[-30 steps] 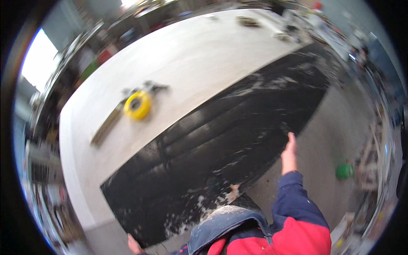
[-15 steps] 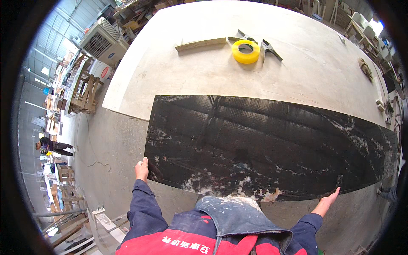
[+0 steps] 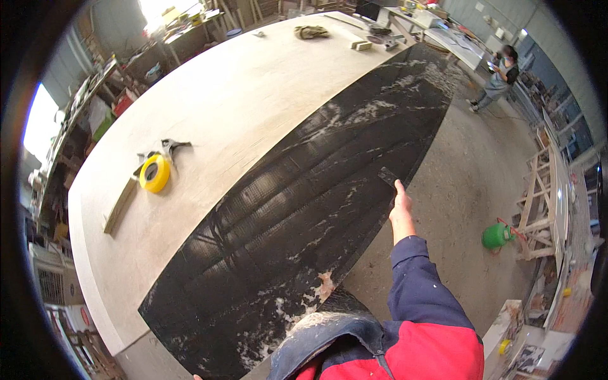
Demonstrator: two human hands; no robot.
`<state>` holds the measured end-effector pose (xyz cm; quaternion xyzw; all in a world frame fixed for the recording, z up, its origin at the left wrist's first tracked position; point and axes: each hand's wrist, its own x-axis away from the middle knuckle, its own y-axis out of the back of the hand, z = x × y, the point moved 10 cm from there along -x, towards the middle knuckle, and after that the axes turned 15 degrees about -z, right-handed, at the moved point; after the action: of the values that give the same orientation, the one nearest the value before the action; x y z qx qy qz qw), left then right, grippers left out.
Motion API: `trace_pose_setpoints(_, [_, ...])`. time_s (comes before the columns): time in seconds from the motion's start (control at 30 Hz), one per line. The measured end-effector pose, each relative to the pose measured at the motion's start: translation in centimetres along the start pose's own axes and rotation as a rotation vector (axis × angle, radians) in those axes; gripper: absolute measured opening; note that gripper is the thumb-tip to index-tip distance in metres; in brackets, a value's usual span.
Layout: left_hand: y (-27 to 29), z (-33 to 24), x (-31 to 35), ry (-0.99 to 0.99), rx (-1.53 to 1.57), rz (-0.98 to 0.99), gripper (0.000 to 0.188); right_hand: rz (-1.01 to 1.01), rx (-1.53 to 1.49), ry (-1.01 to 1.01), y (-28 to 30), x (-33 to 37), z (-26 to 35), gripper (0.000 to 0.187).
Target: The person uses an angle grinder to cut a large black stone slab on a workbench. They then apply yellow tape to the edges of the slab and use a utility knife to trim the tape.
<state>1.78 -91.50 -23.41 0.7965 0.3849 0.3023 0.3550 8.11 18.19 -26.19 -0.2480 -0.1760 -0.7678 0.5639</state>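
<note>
A long black stone-patterned slab (image 3: 278, 196) with white veining lies across the near side of a pale tabletop (image 3: 215, 120), overhanging its near edge. My right hand (image 3: 401, 209) grips the slab's near edge, thumb on top and the other fingers hidden below. By that thumb, a small dark rectangular piece (image 3: 387, 177) lies on the slab. Only a fingertip of my left hand (image 3: 197, 377) shows at the bottom, next to the slab's left end; its grip is hidden. On the table rest a yellow tape roll (image 3: 159, 183), dark spring clamps (image 3: 174, 147) and a wooden strip (image 3: 119, 208).
A crumpled brown cloth or glove (image 3: 310, 31) and small blocks (image 3: 361, 45) sit at the table's far end. Another person (image 3: 497, 79) stands beyond the slab's far right end. A green canister (image 3: 495, 236) and wooden trestles (image 3: 535, 196) are on the right.
The view has swung to the right, so the slab now runs diagonally and my left hand has almost left the picture. My right hand keeps its hold on the slab's edge.
</note>
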Motion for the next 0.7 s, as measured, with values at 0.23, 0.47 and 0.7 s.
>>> trace_pose_setpoints(0.23, [0.1,-5.8,8.3,0.065,0.002,0.104,0.079,-0.049,-0.011,0.052,0.4,-1.8,-1.0,0.062])
trace_pose_setpoints(0.47, [-1.7,-4.0,5.9,0.444,0.181,0.294,0.077,-0.060,0.112,0.090,0.6,-1.4,-0.3,0.083])
trace_pose_setpoints(0.7, [-3.4,-9.1,2.1,0.208,0.161,0.109,0.068,-0.127,0.161,0.136,0.8,0.3,0.6,0.083])
